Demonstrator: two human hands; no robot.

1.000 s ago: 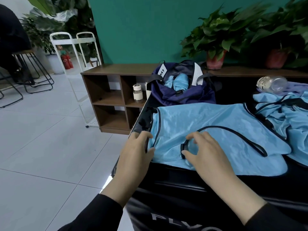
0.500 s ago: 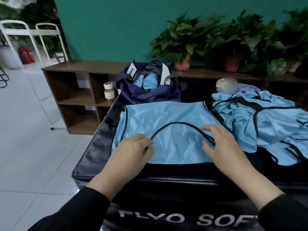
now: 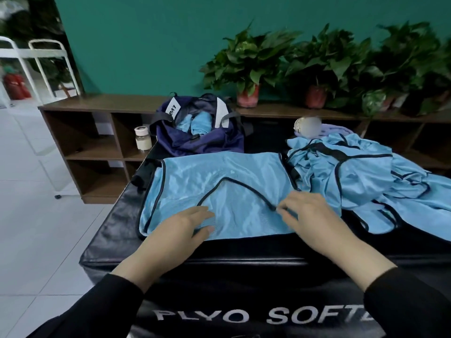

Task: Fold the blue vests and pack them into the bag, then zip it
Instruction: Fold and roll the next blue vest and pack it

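Blue vest (image 3: 219,181): your left hand (image 3: 180,228) is pressing flat, open; your right hand (image 3: 310,215), moved leftward, is pinching its dark trim.

Your left hand (image 3: 181,224) lies flat on the near edge of a blue vest (image 3: 219,191) spread out on the black padded box (image 3: 219,259). Your right hand (image 3: 310,215) rests on the same vest, fingers bent, touching its dark trim. A heap of more blue vests (image 3: 361,176) sits just beside it on the right. Behind the flat vest is the open dark blue bag (image 3: 200,140) with rolled blue cloth inside. A small jar (image 3: 142,138) stands in the brown shelf (image 3: 97,132). Green plants (image 3: 251,62) line the top.
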